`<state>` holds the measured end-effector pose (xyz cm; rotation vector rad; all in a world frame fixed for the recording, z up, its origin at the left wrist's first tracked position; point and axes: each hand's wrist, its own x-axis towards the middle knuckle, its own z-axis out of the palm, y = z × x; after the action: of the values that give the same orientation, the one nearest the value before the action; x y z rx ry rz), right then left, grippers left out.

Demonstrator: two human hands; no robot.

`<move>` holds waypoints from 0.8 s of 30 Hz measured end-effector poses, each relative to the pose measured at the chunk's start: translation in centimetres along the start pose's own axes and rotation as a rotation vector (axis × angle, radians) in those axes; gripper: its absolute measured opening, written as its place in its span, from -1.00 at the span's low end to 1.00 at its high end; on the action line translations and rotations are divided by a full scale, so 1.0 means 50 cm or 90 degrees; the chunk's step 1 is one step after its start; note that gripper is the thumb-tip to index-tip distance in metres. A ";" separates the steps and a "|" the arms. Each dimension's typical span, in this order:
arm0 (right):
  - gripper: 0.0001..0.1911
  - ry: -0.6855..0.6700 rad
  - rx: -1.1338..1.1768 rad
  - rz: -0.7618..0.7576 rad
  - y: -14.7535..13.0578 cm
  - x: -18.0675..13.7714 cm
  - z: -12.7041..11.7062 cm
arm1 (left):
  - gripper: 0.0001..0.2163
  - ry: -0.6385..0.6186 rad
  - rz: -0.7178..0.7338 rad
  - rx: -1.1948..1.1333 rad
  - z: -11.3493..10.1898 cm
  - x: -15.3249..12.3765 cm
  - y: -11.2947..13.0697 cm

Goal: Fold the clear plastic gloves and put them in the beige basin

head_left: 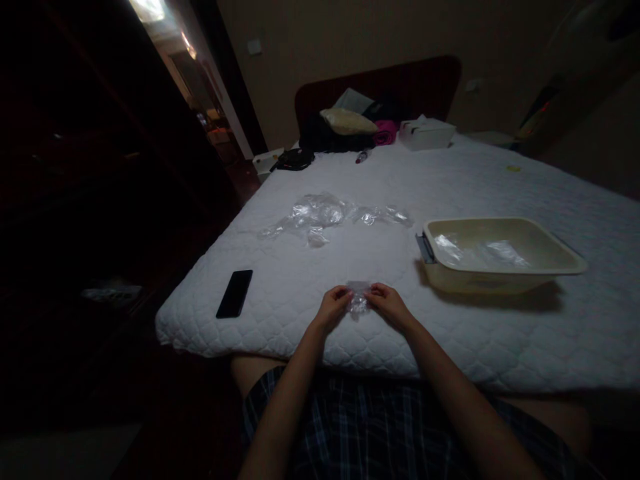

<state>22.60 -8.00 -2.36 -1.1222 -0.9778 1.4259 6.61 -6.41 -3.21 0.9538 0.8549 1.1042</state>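
Between my two hands, just above the near part of the bed, is a small clear plastic bag (359,301). My left hand (334,307) pinches its left edge, and my right hand (389,307) pinches its right edge. More crumpled clear plastic bags (323,212) lie spread on the bed beyond my hands. To the right stands a cream plastic bin (500,281) with a grey handle clip, and some clear plastic bags (505,253) lie inside it.
The white quilted bed (290,300) fills the middle. A black phone (235,294) lies left of my hands. At the headboard are a pillow (349,123), dark cloth, a rolled magenta cloth (385,133) and a white box (427,135). A dark bag (295,159) sits at the far left edge.
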 end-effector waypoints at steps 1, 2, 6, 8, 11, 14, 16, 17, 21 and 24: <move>-0.65 0.005 0.008 -0.005 -0.004 -0.001 0.000 | -0.72 -0.003 -0.009 -0.009 -0.001 0.000 0.002; -0.66 0.014 0.020 -0.012 -0.007 -0.003 -0.001 | -0.72 -0.004 -0.019 -0.016 -0.001 -0.001 0.004; -0.66 0.044 0.054 -0.041 -0.014 -0.004 -0.004 | -0.71 -0.006 -0.041 -0.018 0.001 -0.005 0.013; -0.64 0.053 0.055 -0.046 -0.010 -0.002 -0.005 | -0.70 -0.001 -0.055 -0.006 0.003 -0.008 0.014; -0.59 0.067 0.065 -0.039 -0.003 0.002 -0.006 | -0.67 0.008 -0.071 0.009 0.005 -0.011 0.013; -0.54 0.067 0.075 -0.028 0.000 0.002 -0.007 | -0.67 0.019 -0.071 0.020 0.003 -0.011 0.012; -0.52 0.059 0.074 -0.027 -0.002 0.000 -0.007 | -0.67 0.023 -0.068 0.015 0.003 -0.011 0.013; -0.54 0.055 0.067 -0.028 -0.004 -0.001 -0.006 | -0.67 0.024 -0.066 0.010 0.003 -0.011 0.013; -0.60 0.035 0.000 -0.038 -0.008 -0.004 -0.005 | -0.66 0.038 -0.063 0.004 0.008 -0.014 0.018; -0.62 0.027 -0.032 -0.048 -0.004 -0.003 -0.005 | -0.65 0.042 -0.065 0.012 0.012 -0.016 0.021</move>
<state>22.87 -8.10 -2.19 -1.1363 -1.0203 1.3184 6.63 -7.15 -1.96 0.8828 0.9592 1.0464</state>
